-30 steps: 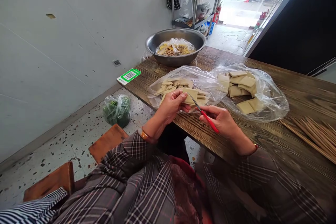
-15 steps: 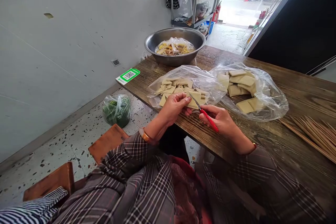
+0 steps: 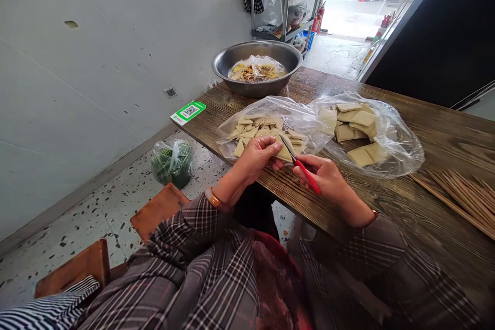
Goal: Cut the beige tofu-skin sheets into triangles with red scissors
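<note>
My left hand (image 3: 261, 157) pinches a pale yellow piece of dried tofu (image 3: 283, 153) between thumb and fingers. My right hand (image 3: 323, 175) grips red-handled scissors (image 3: 308, 175), whose blades lie slantwise across that piece and look nearly closed. Just beyond my hands, a clear plastic bag (image 3: 247, 109) lies spread on the table, with many cut tofu pieces (image 3: 263, 122), some triangular, on it. To its right, a second clear bag (image 3: 406, 149) holds larger, uncut-looking tofu pieces (image 3: 361, 118). My fingers partly hide the held piece and the scissor handles.
A wooden table (image 3: 436, 129) carries a steel basin (image 3: 220, 64) with a bagged food inside, a green QR-code card (image 3: 189, 112) and thin wooden sticks (image 3: 464, 198). On the floor sit a bag of greens (image 3: 172, 162) and wooden stools (image 3: 158, 209). A shelf cart (image 3: 286, 10) stands behind.
The scissor blades have closed along the tofu's diagonal. The far corner now looks cut free and lies lower against the pile; my hands have hardly moved.
</note>
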`<state>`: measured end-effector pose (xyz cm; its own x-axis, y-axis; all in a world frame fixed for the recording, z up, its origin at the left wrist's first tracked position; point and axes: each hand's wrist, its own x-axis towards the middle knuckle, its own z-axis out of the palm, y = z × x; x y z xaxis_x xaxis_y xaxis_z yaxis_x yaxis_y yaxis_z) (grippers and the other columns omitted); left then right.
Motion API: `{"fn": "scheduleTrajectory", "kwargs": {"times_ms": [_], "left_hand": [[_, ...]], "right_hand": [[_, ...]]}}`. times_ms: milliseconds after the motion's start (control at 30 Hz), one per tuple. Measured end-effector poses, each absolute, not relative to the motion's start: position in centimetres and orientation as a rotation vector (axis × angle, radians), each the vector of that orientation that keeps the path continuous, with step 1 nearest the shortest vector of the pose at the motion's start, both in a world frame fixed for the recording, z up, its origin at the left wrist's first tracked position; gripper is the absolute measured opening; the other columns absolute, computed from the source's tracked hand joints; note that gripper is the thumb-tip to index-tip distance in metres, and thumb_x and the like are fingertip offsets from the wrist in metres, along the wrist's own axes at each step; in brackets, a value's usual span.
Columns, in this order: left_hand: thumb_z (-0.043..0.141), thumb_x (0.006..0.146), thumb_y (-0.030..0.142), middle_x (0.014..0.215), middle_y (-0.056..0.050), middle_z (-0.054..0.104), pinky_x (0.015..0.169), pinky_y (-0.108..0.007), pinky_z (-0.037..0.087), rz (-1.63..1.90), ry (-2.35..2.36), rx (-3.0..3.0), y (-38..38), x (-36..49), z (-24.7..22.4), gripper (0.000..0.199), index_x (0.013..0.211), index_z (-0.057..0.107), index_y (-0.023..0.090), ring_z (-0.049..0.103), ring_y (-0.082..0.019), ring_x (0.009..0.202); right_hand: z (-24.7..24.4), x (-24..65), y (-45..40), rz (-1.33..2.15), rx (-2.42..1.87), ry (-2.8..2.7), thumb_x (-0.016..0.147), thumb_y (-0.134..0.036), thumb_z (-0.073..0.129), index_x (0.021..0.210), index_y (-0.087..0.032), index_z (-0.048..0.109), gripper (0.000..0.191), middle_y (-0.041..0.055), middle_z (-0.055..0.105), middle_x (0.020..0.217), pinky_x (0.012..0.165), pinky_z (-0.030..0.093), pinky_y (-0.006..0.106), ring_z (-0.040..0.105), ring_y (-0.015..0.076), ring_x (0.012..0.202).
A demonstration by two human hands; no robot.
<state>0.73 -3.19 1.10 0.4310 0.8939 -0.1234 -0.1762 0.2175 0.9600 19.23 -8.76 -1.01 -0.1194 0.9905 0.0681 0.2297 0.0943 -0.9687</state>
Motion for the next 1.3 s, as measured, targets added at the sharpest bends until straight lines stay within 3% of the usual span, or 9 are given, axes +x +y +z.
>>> {"fn": "scheduleTrajectory", "kwargs": {"times_ms": [167, 400, 533, 700, 833, 900, 1033, 1200, 1300], "left_hand": [[0.079, 0.078, 0.039, 0.070, -0.001, 0.066, 0.045, -0.018, 0.049, 0.822, 0.806, 1.114, -3.1, 0.8, 1.2, 0.032, 0.079, 0.062, 0.012, 0.059, -0.007, 0.048], [0.080, 0.077, 0.041, 0.070, 0.000, 0.064, 0.043, -0.017, 0.047, 0.872, 0.875, 1.118, -1.4, 0.8, 0.5, 0.034, 0.079, 0.060, 0.013, 0.060, -0.008, 0.051], [0.078, 0.078, 0.032, 0.083, -0.004, 0.068, 0.048, -0.016, 0.048, 1.104, 1.021, 1.217, 0.6, -0.5, 0.1, 0.027, 0.093, 0.067, 0.013, 0.063, -0.010, 0.064], [0.073, 0.077, 0.022, 0.112, -0.009, 0.066, 0.068, -0.025, 0.055, 1.254, 1.245, 1.512, 1.5, -1.8, -0.6, 0.039, 0.115, 0.067, 0.016, 0.064, -0.013, 0.079], [0.073, 0.080, 0.025, 0.104, -0.009, 0.068, 0.092, -0.039, 0.050, 0.975, 1.290, 2.159, 0.2, -1.6, -1.0, 0.021, 0.099, 0.071, 0.017, 0.062, -0.023, 0.097], [0.075, 0.079, 0.029, 0.110, -0.010, 0.068, 0.100, -0.046, 0.044, 0.757, 1.281, 2.464, -0.7, -1.3, -1.1, 0.023, 0.099, 0.072, 0.018, 0.058, -0.029, 0.109], [0.070, 0.084, 0.036, 0.120, -0.014, 0.066, 0.098, -0.047, 0.041, 0.475, 1.346, 2.734, -1.7, -0.6, -1.0, 0.031, 0.108, 0.070, 0.016, 0.052, -0.034, 0.116], [0.059, 0.085, 0.018, 0.113, -0.018, 0.069, 0.093, -0.047, 0.042, 0.346, 1.379, 2.786, -1.6, -0.2, -1.0, 0.026, 0.108, 0.068, 0.012, 0.056, -0.034, 0.111], [0.055, 0.085, 0.013, 0.102, -0.014, 0.072, 0.091, -0.044, 0.044, 0.480, 1.375, 2.657, -1.0, -0.4, -1.2, 0.022, 0.100, 0.070, 0.015, 0.060, -0.030, 0.103]], "right_hand": [[-0.8, 19.3, -8.7, 1.092, -1.293, -1.498, 0.072, -0.052, 0.080, 0.084, -0.016, 0.077, 0.038, 0.0001, 0.058, 0.061, 0.049, 0.039, 0.026, 0.048, 0.0124, 0.055], [-1.5, 19.7, -7.9, 1.114, -1.366, -1.280, 0.069, -0.060, 0.079, 0.101, -0.013, 0.078, 0.056, -0.0015, 0.059, 0.057, 0.042, 0.036, 0.025, 0.045, 0.0106, 0.047], [-1.6, 19.9, -7.9, 1.142, -1.360, -1.176, 0.067, -0.062, 0.080, 0.103, -0.014, 0.078, 0.060, -0.0024, 0.057, 0.056, 0.042, 0.039, 0.024, 0.047, 0.0109, 0.047], [-1.7, 19.9, -8.0, 1.160, -1.346, -1.147, 0.068, -0.062, 0.080, 0.106, -0.014, 0.077, 0.062, -0.0029, 0.056, 0.054, 0.041, 0.037, 0.024, 0.047, 0.0101, 0.045], [-1.7, 19.8, -8.1, 1.125, -1.335, -1.180, 0.070, -0.065, 0.077, 0.108, -0.013, 0.077, 0.064, -0.0021, 0.057, 0.056, 0.041, 0.038, 0.024, 0.047, 0.0100, 0.046], [-1.7, 19.8, -8.1, 1.118, -1.338, -1.189, 0.070, -0.065, 0.077, 0.108, -0.013, 0.077, 0.065, -0.0018, 0.058, 0.056, 0.041, 0.037, 0.024, 0.047, 0.0103, 0.047], [-1.6, 19.6, -8.1, 1.129, -1.328, -1.180, 0.069, -0.064, 0.078, 0.108, -0.012, 0.077, 0.065, -0.0019, 0.057, 0.056, 0.042, 0.039, 0.024, 0.047, 0.0109, 0.049], [-1.3, 19.5, -8.2, 1.141, -1.326, -1.198, 0.068, -0.063, 0.080, 0.107, -0.014, 0.077, 0.063, -0.0021, 0.056, 0.057, 0.042, 0.039, 0.024, 0.047, 0.0110, 0.048], [-1.3, 19.6, -8.2, 1.125, -1.325, -1.212, 0.068, -0.063, 0.079, 0.108, -0.015, 0.077, 0.063, -0.0019, 0.056, 0.057, 0.043, 0.040, 0.025, 0.047, 0.0113, 0.049]]}}
